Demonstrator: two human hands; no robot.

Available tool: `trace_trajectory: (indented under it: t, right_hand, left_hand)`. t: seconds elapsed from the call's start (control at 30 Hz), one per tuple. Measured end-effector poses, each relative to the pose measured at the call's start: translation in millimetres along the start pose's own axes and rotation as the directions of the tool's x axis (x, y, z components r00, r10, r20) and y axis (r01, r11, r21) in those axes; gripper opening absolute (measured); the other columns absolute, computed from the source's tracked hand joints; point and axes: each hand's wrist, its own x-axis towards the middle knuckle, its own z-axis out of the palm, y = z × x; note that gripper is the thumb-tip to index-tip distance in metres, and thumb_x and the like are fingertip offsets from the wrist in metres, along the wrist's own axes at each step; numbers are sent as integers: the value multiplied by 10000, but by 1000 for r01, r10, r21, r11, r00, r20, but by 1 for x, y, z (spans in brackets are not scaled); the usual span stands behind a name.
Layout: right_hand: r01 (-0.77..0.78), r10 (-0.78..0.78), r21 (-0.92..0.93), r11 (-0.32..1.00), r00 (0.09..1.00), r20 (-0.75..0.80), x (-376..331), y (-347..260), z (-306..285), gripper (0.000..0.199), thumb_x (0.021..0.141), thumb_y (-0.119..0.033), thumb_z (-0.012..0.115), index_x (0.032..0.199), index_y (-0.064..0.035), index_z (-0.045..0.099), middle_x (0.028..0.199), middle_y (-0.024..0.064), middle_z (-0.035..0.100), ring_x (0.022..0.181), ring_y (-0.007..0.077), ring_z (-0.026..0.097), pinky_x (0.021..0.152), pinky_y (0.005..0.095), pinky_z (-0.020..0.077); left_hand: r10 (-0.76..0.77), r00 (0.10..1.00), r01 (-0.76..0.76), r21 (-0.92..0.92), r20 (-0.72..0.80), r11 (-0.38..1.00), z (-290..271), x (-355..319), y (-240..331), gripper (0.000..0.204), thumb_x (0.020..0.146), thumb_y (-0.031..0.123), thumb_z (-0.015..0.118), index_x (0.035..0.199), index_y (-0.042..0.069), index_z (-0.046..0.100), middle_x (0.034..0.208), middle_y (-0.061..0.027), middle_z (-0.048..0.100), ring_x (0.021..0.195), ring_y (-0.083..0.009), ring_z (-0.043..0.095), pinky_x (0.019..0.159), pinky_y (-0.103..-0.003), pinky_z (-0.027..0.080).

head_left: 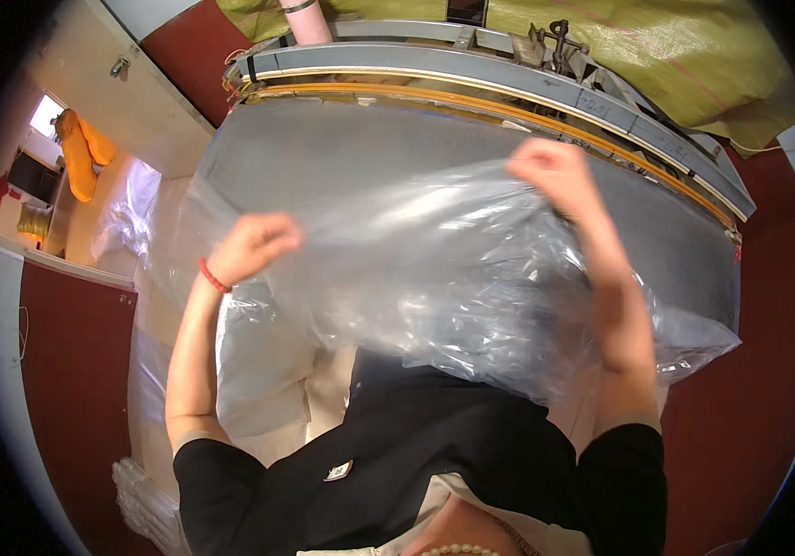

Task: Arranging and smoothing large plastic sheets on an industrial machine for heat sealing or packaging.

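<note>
A large sheet of clear plastic film (435, 269) is stretched between my two hands over a grey work table (342, 139). My left hand (254, 248), with a red band at the wrist, pinches the film's edge at the left. Farther out and to the right, my right hand (550, 167) is closed on the upper edge, its fingers slightly blurred. The film hangs in shiny folds over the table's near edge, in front of my body. Its lower right corner spreads out beyond my right forearm.
A long grey metal bar (397, 60) with an orange strip (472, 97) spans the table's far side. Behind it stand a pink cylinder (308, 20) and yellow-green woven sacking (685, 65). A door (101, 83) is at the far left; bundled white plastic (143, 500) lies at lower left.
</note>
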Motion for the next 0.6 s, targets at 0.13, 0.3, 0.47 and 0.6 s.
trace_trajectory:
  t: [0.13,0.3,0.47,0.6]
  right_hand:
    - [-424,203,-215,880,744,-636,-109,71,-160,157,771,-179,632,821,-30,637,756,0,602,703,83,533,663,223,426]
    - [-633,53,-135,762,268,-962,-353,106,-358,278,786,-266,621,939,-36,650,877,39,643,802,111,571,748,240,443]
    - [-656,27,-6,755,40,-999,-465,121,-411,325,751,-325,661,835,-11,651,790,32,634,699,102,551,675,243,448]
    - [-776,17,80,626,-89,-996,-452,119,-379,277,752,-286,656,828,-19,657,786,32,635,702,105,554,673,251,449]
  left_hand:
    - [-25,980,4,107,198,994,37,-23,-59,158,812,163,567,840,7,558,749,-123,563,655,-209,513,630,-303,434]
    - [-213,955,78,522,205,850,-21,-56,-184,258,708,196,652,922,57,608,844,-121,609,763,-269,563,701,-335,456]
    - [-439,851,503,686,-288,527,-192,-53,-185,337,621,-11,588,954,27,612,933,-169,611,912,-295,574,790,-332,449]
    - [724,238,615,678,-647,403,-225,25,-42,237,690,32,562,922,-5,583,815,-165,607,751,-306,577,703,-374,452]
